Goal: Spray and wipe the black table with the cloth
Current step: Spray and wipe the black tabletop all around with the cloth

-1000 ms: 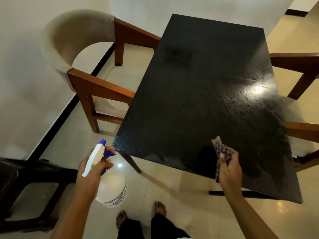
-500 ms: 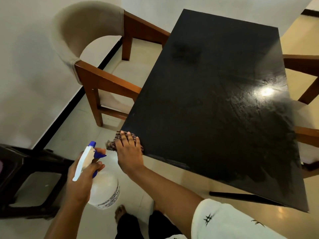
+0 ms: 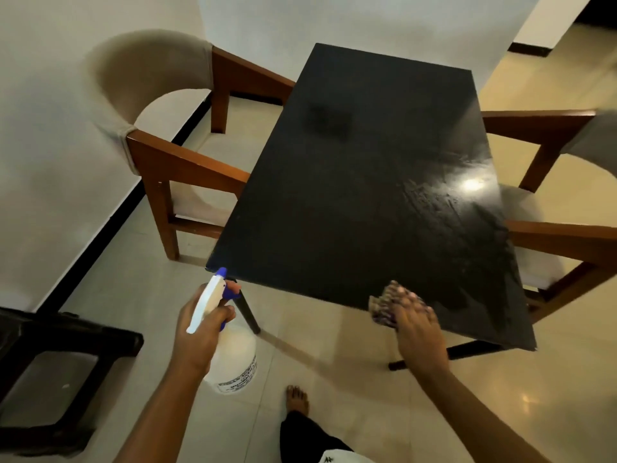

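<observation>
Checked cloth [image 3: 384, 304] slid rightward, glossy table [image 3: 367, 195]

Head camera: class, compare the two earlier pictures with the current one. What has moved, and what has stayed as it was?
The right hand has swept the cloth along the near edge of the black table: from the near right to the near-left corner, and now back toward the right. No grip changed. The left hand still holds the spray bottle off the table's near-left corner. The chairs stayed put.
</observation>
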`<action>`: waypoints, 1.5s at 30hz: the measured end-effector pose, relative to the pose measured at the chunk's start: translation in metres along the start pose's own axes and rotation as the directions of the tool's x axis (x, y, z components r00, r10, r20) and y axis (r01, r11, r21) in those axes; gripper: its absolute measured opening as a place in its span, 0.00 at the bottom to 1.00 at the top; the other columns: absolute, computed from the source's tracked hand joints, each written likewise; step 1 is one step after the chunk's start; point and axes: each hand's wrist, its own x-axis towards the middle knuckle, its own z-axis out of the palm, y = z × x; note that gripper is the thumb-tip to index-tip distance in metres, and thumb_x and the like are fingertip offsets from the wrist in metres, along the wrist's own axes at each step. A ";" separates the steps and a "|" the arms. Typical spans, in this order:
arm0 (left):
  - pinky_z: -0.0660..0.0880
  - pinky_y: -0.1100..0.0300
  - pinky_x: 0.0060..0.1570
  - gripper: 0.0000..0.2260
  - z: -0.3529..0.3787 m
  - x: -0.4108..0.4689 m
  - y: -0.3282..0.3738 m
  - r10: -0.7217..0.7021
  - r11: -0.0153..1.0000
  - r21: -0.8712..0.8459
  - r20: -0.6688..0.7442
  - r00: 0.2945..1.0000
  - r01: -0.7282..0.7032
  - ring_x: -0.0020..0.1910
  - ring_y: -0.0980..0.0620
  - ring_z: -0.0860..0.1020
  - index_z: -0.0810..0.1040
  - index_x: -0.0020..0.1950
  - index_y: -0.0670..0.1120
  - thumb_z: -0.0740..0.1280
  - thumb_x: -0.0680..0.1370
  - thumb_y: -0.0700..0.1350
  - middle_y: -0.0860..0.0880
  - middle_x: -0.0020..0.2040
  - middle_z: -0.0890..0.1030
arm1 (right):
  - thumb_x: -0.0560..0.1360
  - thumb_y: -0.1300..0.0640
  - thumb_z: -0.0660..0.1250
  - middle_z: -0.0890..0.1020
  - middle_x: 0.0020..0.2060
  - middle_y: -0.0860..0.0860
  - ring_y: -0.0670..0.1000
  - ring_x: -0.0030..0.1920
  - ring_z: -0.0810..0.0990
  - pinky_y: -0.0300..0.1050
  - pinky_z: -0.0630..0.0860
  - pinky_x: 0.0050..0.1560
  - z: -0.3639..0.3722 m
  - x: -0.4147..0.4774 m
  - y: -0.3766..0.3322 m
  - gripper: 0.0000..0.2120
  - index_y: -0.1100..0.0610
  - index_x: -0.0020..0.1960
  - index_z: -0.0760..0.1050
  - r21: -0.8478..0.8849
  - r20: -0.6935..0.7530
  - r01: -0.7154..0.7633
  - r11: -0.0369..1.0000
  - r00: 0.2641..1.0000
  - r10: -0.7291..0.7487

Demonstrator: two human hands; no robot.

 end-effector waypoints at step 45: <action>0.75 0.58 0.49 0.13 0.202 -0.059 0.026 0.100 0.990 0.072 0.288 0.953 -0.125 0.52 0.59 0.79 0.79 0.54 0.52 0.67 0.71 0.41 0.59 0.50 0.82 | 0.76 0.64 0.64 0.76 0.64 0.54 0.55 0.64 0.74 0.52 0.71 0.64 -0.059 0.055 0.158 0.20 0.56 0.68 0.71 0.433 -0.016 -0.372 0.821 0.908 0.420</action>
